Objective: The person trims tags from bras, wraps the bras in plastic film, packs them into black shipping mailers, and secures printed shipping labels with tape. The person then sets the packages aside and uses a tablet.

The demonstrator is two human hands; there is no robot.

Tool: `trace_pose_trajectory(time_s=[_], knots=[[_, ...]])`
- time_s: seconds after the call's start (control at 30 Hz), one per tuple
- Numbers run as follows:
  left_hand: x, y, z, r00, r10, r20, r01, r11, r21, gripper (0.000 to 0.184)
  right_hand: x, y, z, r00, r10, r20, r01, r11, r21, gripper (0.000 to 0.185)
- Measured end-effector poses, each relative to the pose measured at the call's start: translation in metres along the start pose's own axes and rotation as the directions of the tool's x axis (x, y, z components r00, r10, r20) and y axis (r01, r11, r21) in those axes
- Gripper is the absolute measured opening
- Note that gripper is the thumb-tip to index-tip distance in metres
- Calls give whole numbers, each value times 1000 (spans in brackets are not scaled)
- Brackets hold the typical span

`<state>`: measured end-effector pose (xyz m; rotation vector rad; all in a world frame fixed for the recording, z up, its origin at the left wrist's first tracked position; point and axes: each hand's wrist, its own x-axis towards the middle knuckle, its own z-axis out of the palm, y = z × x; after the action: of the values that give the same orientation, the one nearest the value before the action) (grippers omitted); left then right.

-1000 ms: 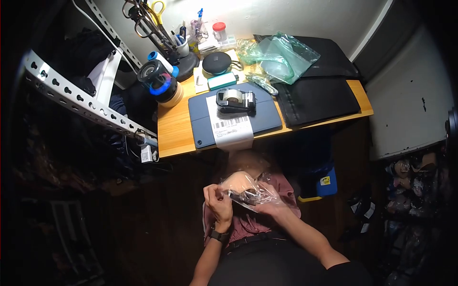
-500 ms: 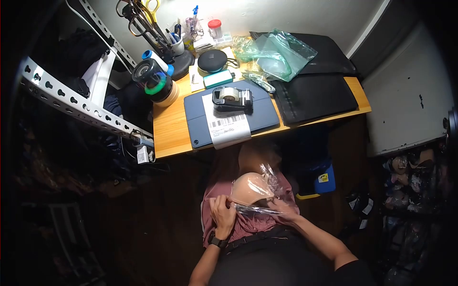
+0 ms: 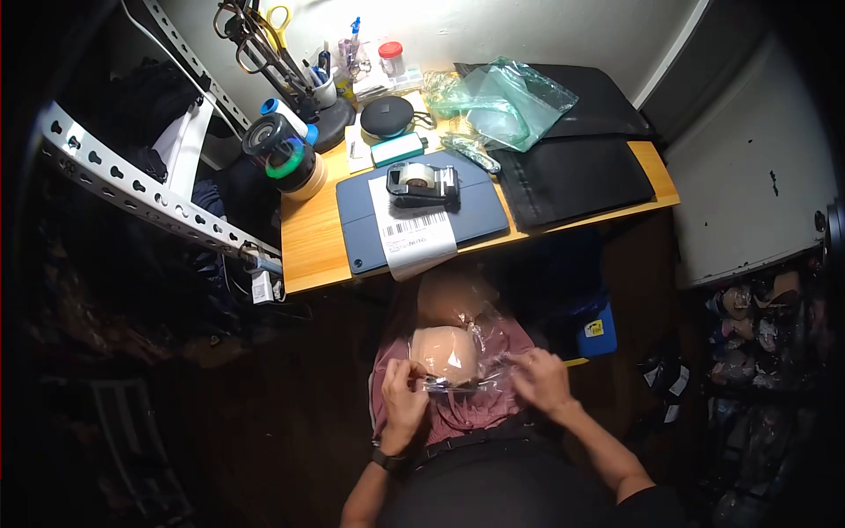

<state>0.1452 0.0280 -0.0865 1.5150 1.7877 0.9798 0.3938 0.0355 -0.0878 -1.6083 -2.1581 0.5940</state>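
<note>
"What do you have in your left hand?"

"My left hand [image 3: 405, 400] pinches the near left edge of a clear wrap [image 3: 458, 385], thumb and fingertips pressed together. A beige rounded cup [image 3: 447, 352] shows through the film."

"And the right?"

"My right hand [image 3: 544, 380] is at the wrap's right side, fingers bent. It's blurred for me, so I cannot tell whether they grip film."

"Where does the cup sit?"

"Over the pink cloth [image 3: 480, 409] on the lap, between my hands, outside the desk's near edge. Just beyond it I see another rounded beige shape [image 3: 451, 297], too dim to name."

"What's on the desk [image 3: 304, 251]?"

"Near its front edge, a blue-grey case [image 3: 484, 207] carries a paper label [image 3: 418, 242], which hangs past that edge. A tape dispenser [image 3: 422, 185] rests on top. Toward the right edge I have a black pouch [image 3: 581, 180], with crumpled green plastic [image 3: 528, 110] behind it. A turquoise box [image 3: 398, 150] lies behind the dispenser, just in front of a round black case [image 3: 387, 116]."
</note>
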Motion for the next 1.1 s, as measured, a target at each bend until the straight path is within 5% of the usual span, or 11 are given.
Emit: trace_pose_trajectory(time_s=[0.1,0.23,0.4,0.47,0.53,0.57,0.7,0.87,1.0,1.07,1.1], knots=[[14,13,-32,984,-23,176,36,997,-73,20,29,7,-27,990,129,-58,-114,972,204,15],[35,49,-58,988,-21,152,-27,952,305,16,72,-2,-57,970,222,99,-243,856,457,10],[81,40,-45,987,-86,135,131,921,-367,6,131,-11,-67,980,165,-114,-75,829,553,9],[83,56,-62,989,-82,122,126,898,-421,8,132,-27,-87,975,144,-170,-25,829,559,10],[70,57,-78,997,63,-38,-69,981,-184,13,113,-35,-99,976,186,-116,-55,720,692,9],[56,64,-85,999,-54,-3,52,973,-224,14,100,-31,-99,984,161,-70,-81,770,633,9],[0,27,-80,978,62,200,-87,989,117,20,39,-3,-64,986,75,149,-126,920,371,10],[-31,-40,-57,837,-38,546,-85,976,198,20,-7,22,-15,923,61,380,-126,981,147,17],[8,-7,-79,415,-222,882,-279,892,355,50,39,11,-60,681,-11,732,43,999,-25,43],[51,23,-86,608,-144,781,-382,809,446,39,87,-3,-76,875,-251,414,262,965,31,42],[67,26,-76,837,219,501,-402,867,294,29,115,-23,-80,936,-349,39,335,922,194,35]])
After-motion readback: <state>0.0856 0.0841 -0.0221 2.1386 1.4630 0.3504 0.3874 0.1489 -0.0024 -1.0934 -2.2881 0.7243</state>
